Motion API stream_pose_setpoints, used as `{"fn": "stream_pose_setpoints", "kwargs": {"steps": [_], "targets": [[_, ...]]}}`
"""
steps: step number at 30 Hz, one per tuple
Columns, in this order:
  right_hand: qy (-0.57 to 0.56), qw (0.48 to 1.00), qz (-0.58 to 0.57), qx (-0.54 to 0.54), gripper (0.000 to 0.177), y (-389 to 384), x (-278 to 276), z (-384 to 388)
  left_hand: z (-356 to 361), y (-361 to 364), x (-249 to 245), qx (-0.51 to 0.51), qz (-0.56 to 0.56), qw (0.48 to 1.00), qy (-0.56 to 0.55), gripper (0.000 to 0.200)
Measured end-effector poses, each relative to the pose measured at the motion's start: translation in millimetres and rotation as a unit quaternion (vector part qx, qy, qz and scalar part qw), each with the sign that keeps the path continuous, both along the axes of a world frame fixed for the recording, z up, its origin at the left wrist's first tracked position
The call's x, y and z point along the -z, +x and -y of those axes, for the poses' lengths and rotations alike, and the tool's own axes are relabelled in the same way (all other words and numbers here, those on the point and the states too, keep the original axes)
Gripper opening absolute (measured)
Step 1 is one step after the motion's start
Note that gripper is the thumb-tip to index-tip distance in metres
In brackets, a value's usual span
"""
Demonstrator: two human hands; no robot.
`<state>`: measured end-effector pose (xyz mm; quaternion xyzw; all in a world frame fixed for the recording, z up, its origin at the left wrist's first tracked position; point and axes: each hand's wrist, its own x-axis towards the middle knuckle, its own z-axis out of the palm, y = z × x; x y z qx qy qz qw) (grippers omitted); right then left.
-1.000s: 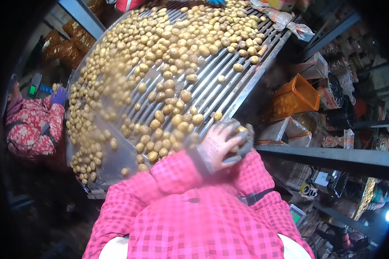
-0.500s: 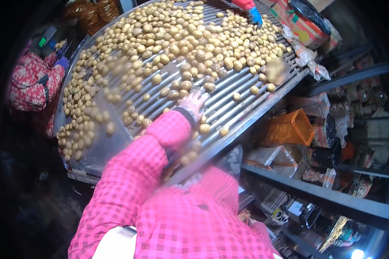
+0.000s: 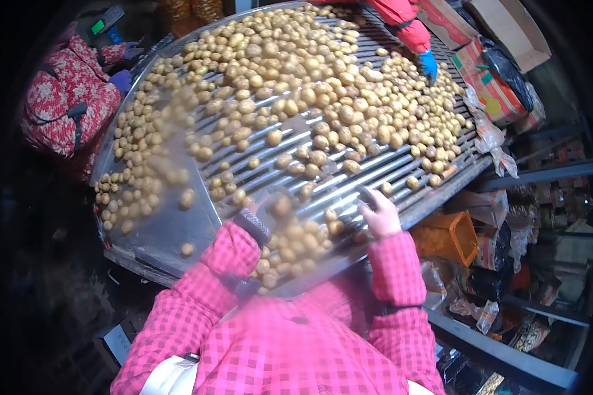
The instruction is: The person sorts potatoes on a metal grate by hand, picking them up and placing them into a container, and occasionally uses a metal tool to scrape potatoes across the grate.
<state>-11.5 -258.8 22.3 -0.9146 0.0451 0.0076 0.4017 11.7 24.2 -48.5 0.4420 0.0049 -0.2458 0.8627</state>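
Observation:
Many potatoes (image 3: 349, 112) lie across a slatted metal sorting table (image 3: 244, 158). My left hand (image 3: 263, 205), in a pink checked sleeve with a dark cuff, is low over the slats. Its fingers are blurred beside a brownish potato (image 3: 281, 206), and I cannot make out whether they grip it. My right hand (image 3: 381, 216) hovers near the front edge with thumb and fingers apart, holding nothing. Between the two hands and closer to my body sits a hazy cluster of potatoes (image 3: 296, 247).
A co-worker's blue-gloved hand (image 3: 428, 66) reaches into the potatoes at the far right. Another person in a red patterned jacket (image 3: 69, 105) stands at the left edge. Cardboard boxes (image 3: 510, 33) stand at the upper right, and an orange crate (image 3: 451, 237) is below the table's right side.
My left hand has drawn back towards my body. My right hand has come into view over the front edge. The view has shifted, and the co-worker's red sleeve shows more.

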Motion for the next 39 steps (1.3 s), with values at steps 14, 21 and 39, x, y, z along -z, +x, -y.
{"fn": "stream_pose_setpoints", "kwargs": {"steps": [14,21,39], "targets": [[0.118,0.985,-0.090,-0.085,0.054,63.7,62.2,-58.5,16.0,148.5,-25.3,0.140,0.312,0.570,0.748,0.055],[0.123,0.988,-0.089,-0.004,0.026,161.9,32.3,-67.0,-14.3,100.4,19.0,-0.074,0.064,0.951,0.292,0.056],[-0.317,0.930,-0.091,-0.163,0.034,207.6,23.3,-132.0,-28.1,62.1,41.3,-0.091,0.304,0.782,0.536,0.058]]}}
